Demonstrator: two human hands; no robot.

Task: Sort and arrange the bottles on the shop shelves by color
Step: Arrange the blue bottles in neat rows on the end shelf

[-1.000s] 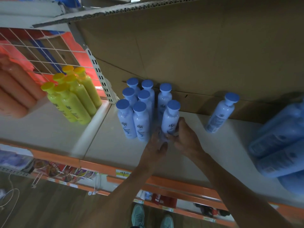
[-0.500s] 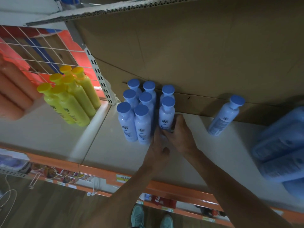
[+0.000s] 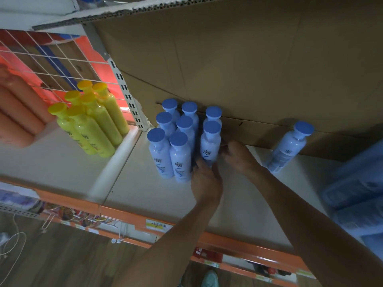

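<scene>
My left hand (image 3: 204, 181) and right hand (image 3: 238, 157) meet low on one bottle (image 3: 209, 147), fingers curled round its base from either side, on the shelf (image 3: 145, 193). It stands upright, touching the blue group (image 3: 179, 160) at its right edge. I judge it light, stiff plastic, smooth and tall enough to tip, so low on the body is where to hold. Further right a lone bottle (image 3: 289, 147) leans by the cardboard (image 3: 248, 69); yellow bottles (image 3: 93, 129) stand well left

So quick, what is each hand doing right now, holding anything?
Left hand: grips the base of the blue bottle at the group's right edge.
Right hand: fingers curled on the same bottle's other side.
</scene>
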